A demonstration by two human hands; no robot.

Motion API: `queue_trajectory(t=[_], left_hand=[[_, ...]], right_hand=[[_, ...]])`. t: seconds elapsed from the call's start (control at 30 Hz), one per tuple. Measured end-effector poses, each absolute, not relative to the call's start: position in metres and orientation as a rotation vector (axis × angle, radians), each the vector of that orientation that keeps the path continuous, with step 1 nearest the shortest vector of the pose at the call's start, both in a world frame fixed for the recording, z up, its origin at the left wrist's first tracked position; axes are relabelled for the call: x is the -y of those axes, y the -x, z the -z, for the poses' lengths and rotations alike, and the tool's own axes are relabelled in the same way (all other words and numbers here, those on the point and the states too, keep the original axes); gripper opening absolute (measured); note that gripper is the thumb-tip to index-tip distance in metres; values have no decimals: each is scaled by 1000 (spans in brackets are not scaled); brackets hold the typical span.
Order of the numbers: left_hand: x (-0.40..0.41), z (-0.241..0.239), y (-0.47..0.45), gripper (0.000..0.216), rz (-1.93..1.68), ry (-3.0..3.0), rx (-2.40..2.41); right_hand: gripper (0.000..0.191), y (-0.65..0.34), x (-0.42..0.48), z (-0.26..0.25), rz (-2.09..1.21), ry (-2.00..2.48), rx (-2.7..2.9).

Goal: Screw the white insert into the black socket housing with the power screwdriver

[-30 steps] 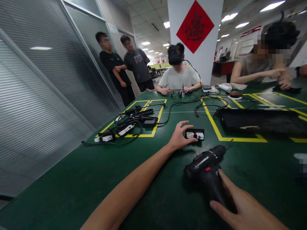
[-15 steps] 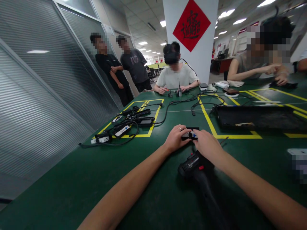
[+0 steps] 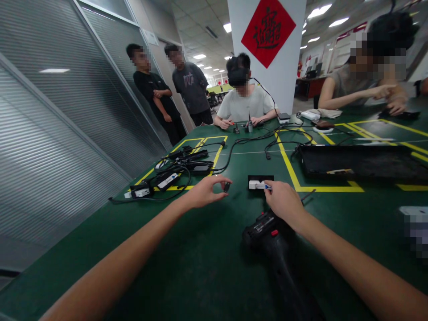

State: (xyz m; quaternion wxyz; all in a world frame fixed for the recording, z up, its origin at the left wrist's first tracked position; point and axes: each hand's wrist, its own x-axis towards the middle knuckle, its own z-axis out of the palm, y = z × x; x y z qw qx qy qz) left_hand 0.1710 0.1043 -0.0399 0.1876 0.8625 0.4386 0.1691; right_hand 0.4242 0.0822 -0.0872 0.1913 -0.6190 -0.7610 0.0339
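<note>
My left hand (image 3: 207, 191) hovers over the green table (image 3: 133, 249), thumb and fingers pinched on a small dark part (image 3: 227, 187). To its right lies a small black-and-white block (image 3: 258, 183). My right hand (image 3: 284, 201) is closed at that block's near right corner, fingertips touching its blue-tipped end. A black cordless drill (image 3: 267, 232) lies on the table just below my right wrist, its handle pointing toward me.
A yellow-taped square at left holds several black devices and cables (image 3: 180, 167). A long black tray (image 3: 354, 162) sits at right. A seated person with a headset (image 3: 244, 100) works across the table; two people stand at left, another sits at right.
My right hand left the drill and reached the block. My left hand drew away to the left, pinching a small dark part it took from the block.
</note>
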Motion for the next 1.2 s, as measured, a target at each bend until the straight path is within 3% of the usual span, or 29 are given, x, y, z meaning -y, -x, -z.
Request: queue_trajectory(t=[0.13, 0.33, 0.83, 1.0, 1.1, 1.2], left_hand=[[-92, 42, -110, 40, -78, -2215, -1395], [-78, 43, -73, 57, -9, -2075, -1526], [-88, 54, -39, 32, 33, -2120, -1547], [-102, 44, -67, 71, -177, -2204, -1620], [-109, 46, -118, 71, -314, -2350, -1486], [-121, 61, -180, 73, -489, -2519, -1278]], right_hand=[[19, -424, -82, 88, -106, 1740, 2120], [20, -425, -81, 88, -107, 1726, 2103], [19, -426, -79, 88, -50, 1733, 2144], [23, -431, -92, 85, 53, 1746, 2235], [26, -434, -101, 84, 84, 1707, 2297], [17, -435, -106, 85, 106, 1637, 2271]])
